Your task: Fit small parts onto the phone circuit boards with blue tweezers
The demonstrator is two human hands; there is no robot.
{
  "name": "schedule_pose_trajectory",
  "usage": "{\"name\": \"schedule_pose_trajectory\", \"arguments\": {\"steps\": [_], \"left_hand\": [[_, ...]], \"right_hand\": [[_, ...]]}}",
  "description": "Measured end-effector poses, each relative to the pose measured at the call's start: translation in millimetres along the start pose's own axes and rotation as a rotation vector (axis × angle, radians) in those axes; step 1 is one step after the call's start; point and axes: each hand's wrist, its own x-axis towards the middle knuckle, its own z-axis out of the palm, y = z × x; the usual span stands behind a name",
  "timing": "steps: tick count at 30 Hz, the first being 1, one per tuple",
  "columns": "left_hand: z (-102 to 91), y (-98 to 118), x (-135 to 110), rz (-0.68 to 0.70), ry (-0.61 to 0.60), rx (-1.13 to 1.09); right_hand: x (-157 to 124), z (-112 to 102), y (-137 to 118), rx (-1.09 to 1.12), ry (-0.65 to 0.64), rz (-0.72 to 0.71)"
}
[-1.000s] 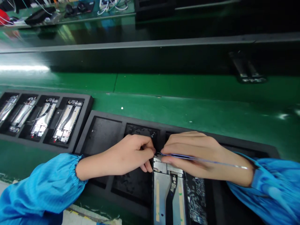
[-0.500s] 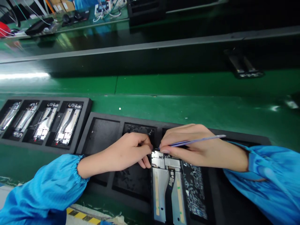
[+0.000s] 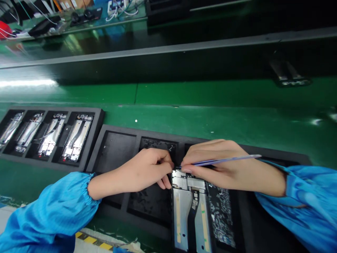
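Note:
An opened phone (image 3: 180,207), with silver metal plates and a black flex cable down its middle, lies over a black foam tray (image 3: 163,228). My left hand (image 3: 139,170) is closed at the phone's upper left corner, thumb and forefinger pinched against the edge. My right hand (image 3: 221,163) grips a thin purple stick-like tool (image 3: 226,160) like a pen. Its fingers rest at the phone's top edge, and they hide the tool's working tip. Many small dark and silver parts (image 3: 222,218) fill the tray compartment right of the phone.
At the left, a second foam tray (image 3: 101,123) holds several opened phones (image 3: 77,137). A dark phone part (image 3: 293,75) lies farther back on the green bench (image 3: 163,93). Beyond a raised ledge (image 3: 147,52) stand a power strip (image 3: 117,7) with cables and other gear.
The view has shifted slightly, so the phone, hands and benchtop items appear a little farther right. Both hands keep nearly the same pose at the phone's top edge.

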Motion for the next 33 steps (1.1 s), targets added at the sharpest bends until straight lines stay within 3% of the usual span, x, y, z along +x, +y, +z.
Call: {"name": "schedule_pose_trajectory", "arguments": {"steps": [10, 18, 27, 33], "left_hand": [[-0.2, -0.1, 1.2, 0.000, 0.002, -0.013], [1.3, -1.1, 2.1, 0.001, 0.003, -0.003], [3.4, 2.8, -7.7, 0.111, 0.142, 0.229], [4.0, 6.7, -6.5, 0.120, 0.140, 0.289]], "right_hand": [[2.2, 0.9, -0.6, -0.052, 0.005, -0.058], [1.5, -2.1, 0.1, -0.057, -0.027, 0.002], [5.9, 4.2, -2.0, -0.069, 0.010, 0.120], [7.1, 6.1, -3.3, -0.100, 0.033, 0.075]]}}
